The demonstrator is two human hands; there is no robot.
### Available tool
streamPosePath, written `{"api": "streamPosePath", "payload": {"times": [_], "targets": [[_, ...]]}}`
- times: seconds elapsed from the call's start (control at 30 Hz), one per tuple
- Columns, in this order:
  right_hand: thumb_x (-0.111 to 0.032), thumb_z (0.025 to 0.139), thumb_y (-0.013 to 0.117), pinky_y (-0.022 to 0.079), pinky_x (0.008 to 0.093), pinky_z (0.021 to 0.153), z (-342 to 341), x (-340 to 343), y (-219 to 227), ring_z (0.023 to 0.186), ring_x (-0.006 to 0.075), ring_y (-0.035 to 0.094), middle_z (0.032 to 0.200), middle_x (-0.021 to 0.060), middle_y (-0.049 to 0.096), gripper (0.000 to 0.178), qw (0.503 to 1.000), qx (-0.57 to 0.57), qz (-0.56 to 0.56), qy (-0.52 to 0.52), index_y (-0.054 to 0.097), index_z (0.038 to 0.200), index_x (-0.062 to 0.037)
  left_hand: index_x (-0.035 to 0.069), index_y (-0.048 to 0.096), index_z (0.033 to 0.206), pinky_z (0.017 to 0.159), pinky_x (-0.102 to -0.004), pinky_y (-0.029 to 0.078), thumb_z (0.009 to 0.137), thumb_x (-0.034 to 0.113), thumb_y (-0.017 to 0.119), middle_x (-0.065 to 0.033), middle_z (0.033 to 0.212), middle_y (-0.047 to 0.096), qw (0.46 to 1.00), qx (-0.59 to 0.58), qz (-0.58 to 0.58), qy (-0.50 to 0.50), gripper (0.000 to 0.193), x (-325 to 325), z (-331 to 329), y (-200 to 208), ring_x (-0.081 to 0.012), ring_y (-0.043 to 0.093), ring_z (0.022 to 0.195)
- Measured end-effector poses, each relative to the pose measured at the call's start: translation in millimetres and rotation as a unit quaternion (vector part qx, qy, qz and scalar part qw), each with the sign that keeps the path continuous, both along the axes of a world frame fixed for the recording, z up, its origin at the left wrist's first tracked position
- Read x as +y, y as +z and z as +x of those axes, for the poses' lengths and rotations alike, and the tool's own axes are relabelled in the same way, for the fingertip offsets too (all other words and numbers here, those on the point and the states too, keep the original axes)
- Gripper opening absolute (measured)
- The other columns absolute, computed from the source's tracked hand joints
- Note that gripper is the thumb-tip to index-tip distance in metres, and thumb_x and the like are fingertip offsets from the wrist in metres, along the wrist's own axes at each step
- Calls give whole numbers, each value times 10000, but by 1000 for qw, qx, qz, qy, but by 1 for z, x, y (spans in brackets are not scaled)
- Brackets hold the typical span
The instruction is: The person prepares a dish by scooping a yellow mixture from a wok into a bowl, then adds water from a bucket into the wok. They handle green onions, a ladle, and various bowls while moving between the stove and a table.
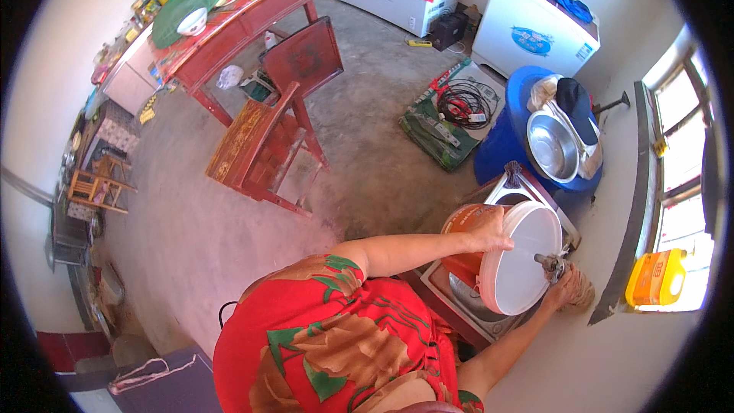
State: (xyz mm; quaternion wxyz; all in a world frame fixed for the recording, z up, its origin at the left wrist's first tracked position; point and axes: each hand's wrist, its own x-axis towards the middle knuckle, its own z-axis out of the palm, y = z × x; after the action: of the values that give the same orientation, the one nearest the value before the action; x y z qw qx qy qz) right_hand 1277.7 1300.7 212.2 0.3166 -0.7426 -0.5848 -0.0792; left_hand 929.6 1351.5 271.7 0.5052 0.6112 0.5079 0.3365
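Note:
An orange bucket (463, 239) with a white inside is tilted on its side over a metal sink, its mouth turned toward the wall. My left hand (489, 232) is closed on its upper rim, thumb over the edge. A metal tap (549, 265) stands out from the wall right at the bucket's mouth. Closed around the tap's base is my right hand (563, 289), its fingers partly hidden. The sink (437, 278) sits in a framed stand below, mostly covered by the bucket. No water can be made out clearly inside the bucket.
Just beyond the sink stands a blue barrel (495, 141), with a steel bowl (552, 147) and cloths on its lid. A yellow jug (656, 278) rests on the windowsill. Coiled black cable (465, 103) lies on a green sack. Wooden chairs (264, 154) and a red table (229, 50) are left.

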Motion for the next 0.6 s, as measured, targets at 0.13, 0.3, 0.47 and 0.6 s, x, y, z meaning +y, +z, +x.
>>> {"api": "streamPosePath", "payload": {"times": [0.13,0.3,0.47,0.6], "targets": [[-346,975,351,337,429,1010,4,0,5,1169,331,490,1202,163,586,462,999,25,7,20,600,1174,-11,-125,487,1019,845,-412,468,556,308,738,-294,1011,581,999,-24,-40,-12,682,-2,2,9,-378,580,960],[-339,973,375,384,407,974,5,-1,-1,1097,320,539,1152,157,614,451,1000,2,28,7,618,1145,1,-116,509,976,803,-410,481,553,312,742,-286,968,592,1000,16,-22,-4,646,-1,-2,11,-366,599,907],[-329,893,445,404,425,916,37,3,-27,1022,315,556,1065,151,633,412,997,66,43,-15,655,1062,-18,-49,601,877,744,-418,505,518,401,769,-231,860,639,997,66,3,-34,600,5,0,30,-343,636,814],[-196,904,458,409,415,939,-10,15,-4,1024,286,574,1085,106,647,295,998,-7,57,1,663,1093,-101,-27,548,963,796,-375,500,565,324,757,-207,950,634,996,81,-30,-9,571,9,-11,16,-299,632,885]]}}
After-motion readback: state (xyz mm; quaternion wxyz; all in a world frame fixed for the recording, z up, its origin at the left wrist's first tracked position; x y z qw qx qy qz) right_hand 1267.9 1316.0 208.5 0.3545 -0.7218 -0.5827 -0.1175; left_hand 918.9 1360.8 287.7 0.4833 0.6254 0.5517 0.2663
